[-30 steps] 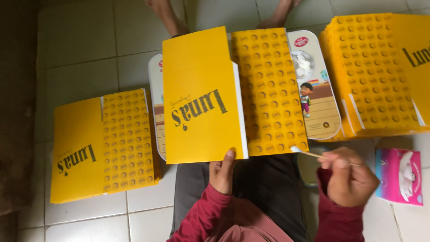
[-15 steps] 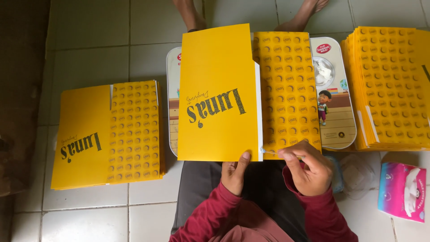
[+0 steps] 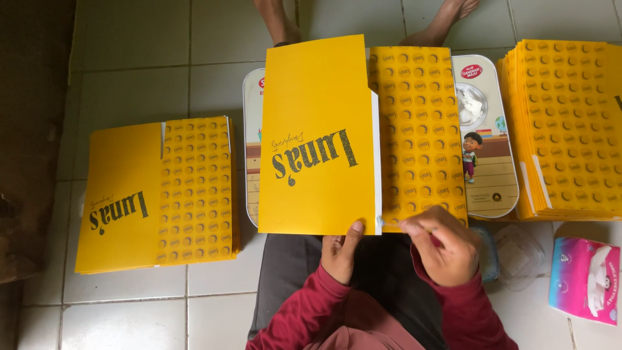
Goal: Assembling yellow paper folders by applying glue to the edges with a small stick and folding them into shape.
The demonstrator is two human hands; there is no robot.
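Head view shows the right hand [image 3: 444, 249] now back at the yellow folder's [image 3: 317, 136] lower edge, fingers pinched on a thin stick, while the left hand [image 3: 340, 249] keeps its thumb pressed there.

yellow carton blank [image 3: 317, 136] mid-floor, pink tissue pack [image 3: 586, 279] right

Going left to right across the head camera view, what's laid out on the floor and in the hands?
Yellow folded stack on the tiles → yellow card being folded, left hand at its lower edge → right hand → illustrated tray → tall yellow stack → pink tissue pack.
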